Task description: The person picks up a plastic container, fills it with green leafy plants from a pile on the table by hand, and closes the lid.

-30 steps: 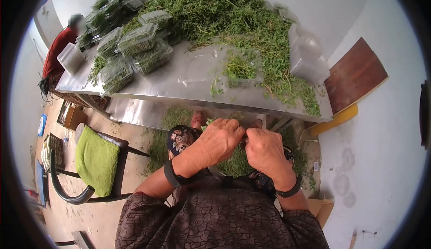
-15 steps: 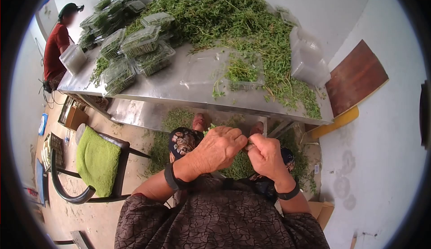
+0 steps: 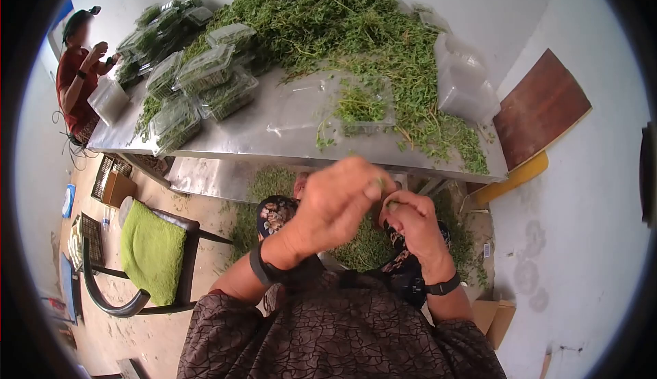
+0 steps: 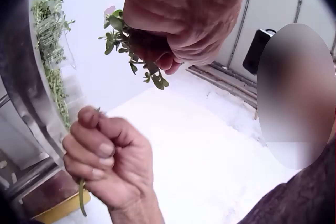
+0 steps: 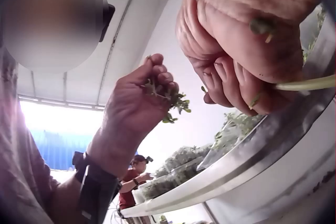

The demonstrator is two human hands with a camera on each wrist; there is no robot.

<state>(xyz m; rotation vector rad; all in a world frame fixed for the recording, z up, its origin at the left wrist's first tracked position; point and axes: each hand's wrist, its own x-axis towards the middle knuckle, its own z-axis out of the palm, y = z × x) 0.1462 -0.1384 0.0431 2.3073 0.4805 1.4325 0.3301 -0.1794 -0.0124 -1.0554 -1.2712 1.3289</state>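
Note:
My left hand (image 3: 335, 204) is raised over my lap, blurred in the head view. Its curled fingers grip a small bunch of leafy green sprigs (image 4: 121, 35), whose rounded leaves poke out past the fingers. Lower and to the right, my right hand (image 3: 419, 228) is closed round a thick green stem (image 5: 307, 84); one end juts from the little-finger side. A gap separates the two hands in the left wrist view. On the metal table (image 3: 239, 133) in front lie a large heap of the same greens (image 3: 321, 16) and an open clear box (image 3: 363, 109) partly filled with them.
Filled clear boxes (image 3: 205, 71) are stacked at the table's left. Nested clear containers (image 3: 465, 85) stand at its right end. A chair with a green cover (image 3: 154, 249) is at my left; loose greens (image 3: 359, 250) litter the floor. A person in red (image 3: 75, 81) works at the far left.
My hands, close together before, have parted: the left has risen with its sprigs, the right turned palm-up. The person in red has straightened up and raised a hand.

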